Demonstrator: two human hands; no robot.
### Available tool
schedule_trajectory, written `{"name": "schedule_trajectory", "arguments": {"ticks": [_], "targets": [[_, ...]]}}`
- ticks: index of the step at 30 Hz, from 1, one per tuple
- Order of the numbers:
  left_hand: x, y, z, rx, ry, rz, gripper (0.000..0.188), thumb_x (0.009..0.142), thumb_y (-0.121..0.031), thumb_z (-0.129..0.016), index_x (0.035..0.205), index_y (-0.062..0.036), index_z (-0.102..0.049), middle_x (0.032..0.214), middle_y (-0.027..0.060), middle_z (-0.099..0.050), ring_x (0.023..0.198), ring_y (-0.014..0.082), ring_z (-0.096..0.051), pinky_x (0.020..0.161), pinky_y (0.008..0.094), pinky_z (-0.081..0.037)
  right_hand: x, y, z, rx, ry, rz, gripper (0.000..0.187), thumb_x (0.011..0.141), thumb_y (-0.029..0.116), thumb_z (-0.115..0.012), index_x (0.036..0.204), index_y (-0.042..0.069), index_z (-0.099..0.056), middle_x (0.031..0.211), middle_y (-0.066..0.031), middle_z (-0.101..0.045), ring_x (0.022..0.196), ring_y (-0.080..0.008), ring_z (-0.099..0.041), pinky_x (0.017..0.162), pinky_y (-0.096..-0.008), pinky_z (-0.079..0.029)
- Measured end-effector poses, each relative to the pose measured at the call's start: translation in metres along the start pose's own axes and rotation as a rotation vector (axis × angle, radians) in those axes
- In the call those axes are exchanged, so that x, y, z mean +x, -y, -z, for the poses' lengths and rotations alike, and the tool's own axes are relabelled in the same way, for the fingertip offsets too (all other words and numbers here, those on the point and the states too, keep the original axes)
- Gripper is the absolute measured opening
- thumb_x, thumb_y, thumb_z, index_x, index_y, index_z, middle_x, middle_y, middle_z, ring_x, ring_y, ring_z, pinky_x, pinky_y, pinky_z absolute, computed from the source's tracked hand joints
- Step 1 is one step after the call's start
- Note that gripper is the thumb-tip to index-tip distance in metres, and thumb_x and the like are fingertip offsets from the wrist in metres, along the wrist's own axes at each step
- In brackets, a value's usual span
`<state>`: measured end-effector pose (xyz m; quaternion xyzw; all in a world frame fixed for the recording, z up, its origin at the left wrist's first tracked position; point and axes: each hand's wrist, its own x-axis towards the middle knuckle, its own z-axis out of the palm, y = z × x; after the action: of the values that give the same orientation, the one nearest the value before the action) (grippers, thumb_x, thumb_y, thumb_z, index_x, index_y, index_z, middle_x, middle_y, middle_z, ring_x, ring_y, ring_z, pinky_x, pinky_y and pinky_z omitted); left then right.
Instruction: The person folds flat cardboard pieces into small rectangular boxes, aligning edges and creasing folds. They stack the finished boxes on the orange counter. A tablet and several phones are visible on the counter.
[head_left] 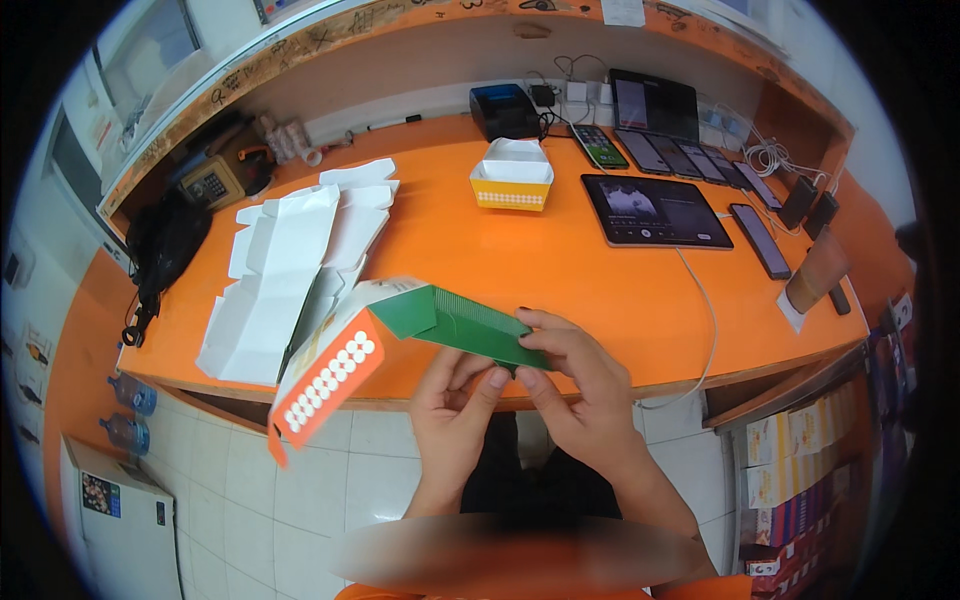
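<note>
Over the desk's front edge, a partly folded cardboard carton (470, 322) is in both my hands. Its green panel faces up on the right, and an orange panel with white dots hangs to the left, slightly blurred. My left hand (452, 405) grips the lower edge of the green end between thumb and curled fingers. My right hand (583, 390) pinches the same end, fingers on top and thumb below, close to the left thumb. Beyond the carton stands a folded yellow-and-white box (512, 192), open at the top. Flat white carton blanks (278, 265) lie stacked at the left.
A tablet (655, 212) and several phones (760, 240) lie at the right, with cables trailing over the edge. A cup (818, 268) stands far right. At the back is a black printer (503, 110). A black bag (168, 240) and small safe (212, 185) sit left.
</note>
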<state>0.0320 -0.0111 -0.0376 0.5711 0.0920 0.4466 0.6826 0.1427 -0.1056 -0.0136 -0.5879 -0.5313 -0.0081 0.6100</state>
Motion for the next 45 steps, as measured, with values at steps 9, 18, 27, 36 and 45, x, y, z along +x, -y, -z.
{"name": "schedule_trajectory", "arguments": {"ticks": [9,18,27,36,45], "targets": [[-0.011,0.014,0.000,0.068,-0.075,0.015,0.027,0.091,0.001,-0.068,0.117,0.0060,-0.063,0.111,0.0131,-0.069,0.100,0.0162,-0.067,0.087,0.0255,-0.053,0.000,0.005,0.005,-0.050,-0.011,-0.023,0.008,0.090,0.006,-0.065,0.096,0.001,-0.065,0.116,-0.0214,-0.068,0.092,-0.0303,-0.068,0.082,-0.0349,-0.053],[-0.011,0.014,-0.001,0.046,-0.114,-0.011,0.021,0.088,0.004,-0.069,0.109,0.0042,-0.065,0.103,0.0114,-0.071,0.094,0.0153,-0.068,0.083,0.0257,-0.054,0.000,0.012,0.001,0.054,-0.036,-0.083,0.010,0.087,0.008,-0.069,0.094,0.001,-0.067,0.121,-0.0197,-0.066,0.095,-0.0311,-0.065,0.087,-0.0379,-0.052],[-0.002,0.025,0.023,0.009,0.042,0.051,0.033,0.080,0.002,-0.077,0.111,0.0010,-0.065,0.104,0.0083,-0.069,0.091,0.0166,-0.066,0.078,0.0274,-0.055,-0.007,0.008,0.012,0.193,0.143,-0.102,0.022,0.082,0.009,-0.075,0.102,0.004,-0.068,0.125,-0.0169,-0.064,0.114,-0.0290,-0.060,0.096,-0.0363,-0.049],[-0.017,-0.004,0.040,-0.128,0.271,-0.082,0.055,0.091,-0.028,-0.069,0.134,0.0000,-0.048,0.130,0.0137,-0.056,0.116,0.0234,-0.056,0.097,0.0404,-0.046,0.002,0.020,0.013,-0.331,0.195,0.226,0.048,0.072,0.006,-0.078,0.118,0.011,-0.066,0.130,-0.0109,-0.052,0.117,-0.0304,-0.054,0.099,-0.0422,-0.043],[-0.019,-0.015,0.017,0.062,-0.013,0.096,0.061,0.105,-0.048,-0.038,0.138,0.0039,-0.043,0.128,0.0132,-0.055,0.115,0.0213,-0.054,0.099,0.0371,-0.044,0.003,0.027,-0.012,-0.545,0.171,0.215,0.044,0.067,0.010,-0.077,0.108,0.004,-0.061,0.131,-0.0147,-0.050,0.116,-0.0318,-0.049,0.101,-0.0490,-0.035]]}}
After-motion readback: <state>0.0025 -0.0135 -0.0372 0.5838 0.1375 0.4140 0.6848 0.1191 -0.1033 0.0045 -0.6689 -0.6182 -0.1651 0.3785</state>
